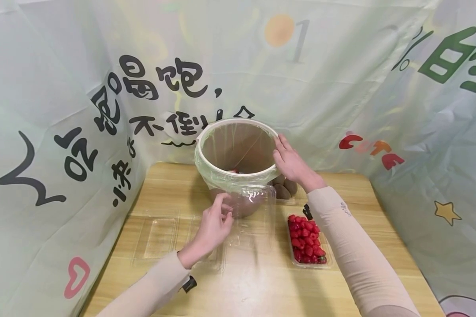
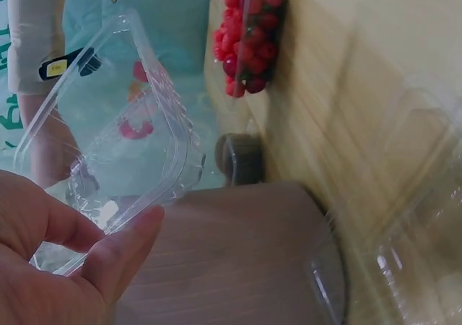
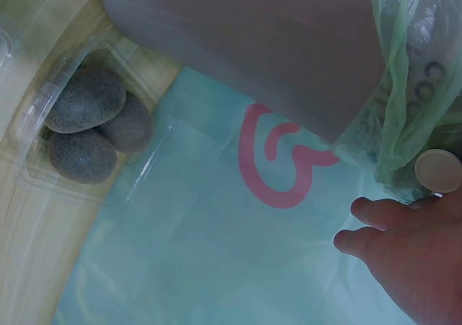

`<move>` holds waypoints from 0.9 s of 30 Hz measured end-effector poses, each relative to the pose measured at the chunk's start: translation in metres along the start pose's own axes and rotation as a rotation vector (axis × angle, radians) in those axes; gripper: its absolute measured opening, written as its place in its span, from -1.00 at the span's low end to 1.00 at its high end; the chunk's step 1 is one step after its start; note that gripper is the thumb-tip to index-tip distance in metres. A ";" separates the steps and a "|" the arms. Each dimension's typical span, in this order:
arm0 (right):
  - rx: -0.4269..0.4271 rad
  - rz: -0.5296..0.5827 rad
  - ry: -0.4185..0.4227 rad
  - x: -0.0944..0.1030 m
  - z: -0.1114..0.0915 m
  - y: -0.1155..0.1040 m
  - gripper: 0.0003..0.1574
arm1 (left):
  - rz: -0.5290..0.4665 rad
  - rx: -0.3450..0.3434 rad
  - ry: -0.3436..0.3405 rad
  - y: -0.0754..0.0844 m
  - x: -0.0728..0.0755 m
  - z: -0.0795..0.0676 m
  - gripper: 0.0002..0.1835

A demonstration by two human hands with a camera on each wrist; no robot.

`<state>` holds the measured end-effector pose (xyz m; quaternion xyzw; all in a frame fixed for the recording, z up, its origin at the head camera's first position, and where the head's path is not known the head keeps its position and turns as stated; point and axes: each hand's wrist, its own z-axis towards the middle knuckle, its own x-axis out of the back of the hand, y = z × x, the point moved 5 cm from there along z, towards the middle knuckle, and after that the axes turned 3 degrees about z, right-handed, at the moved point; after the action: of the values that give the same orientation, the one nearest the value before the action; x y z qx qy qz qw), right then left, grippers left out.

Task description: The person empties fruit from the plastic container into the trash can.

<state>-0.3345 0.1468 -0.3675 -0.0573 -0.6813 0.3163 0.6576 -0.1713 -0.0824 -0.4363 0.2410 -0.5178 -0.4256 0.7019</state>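
Note:
My left hand (image 1: 214,222) pinches the edge of a clear plastic clamshell box (image 1: 259,220) between thumb and fingers. In the left wrist view, the clamshell tilts beside the bin, and no contents show inside it. A brown trash bin (image 2: 224,260) stands at the back of the table, lined with a pale green bag (image 1: 210,171) under a white rim (image 1: 200,149). My right hand (image 1: 295,165) rests on the bin's right rim with fingers extended. Two of its fingertips (image 3: 361,206) show outside the bin in the right wrist view. A small red item lies inside the bin.
A clear box of red berries (image 1: 307,240) is at the table's right. Behind the right forearm, another clear box holds brown kiwis (image 3: 86,101). More transparent boxes (image 1: 156,240) lie on the left of the table. Printed cloth walls (image 1: 317,101) enclose three sides.

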 end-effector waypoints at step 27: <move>0.018 0.004 0.000 0.000 0.000 0.000 -0.12 | 0.022 0.153 -0.209 -0.048 -0.064 -0.037 -0.26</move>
<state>-0.3350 0.1471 -0.3674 -0.0530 -0.6783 0.3237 0.6575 -0.1604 -0.0568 -0.5200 0.2424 -0.6217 -0.4002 0.6282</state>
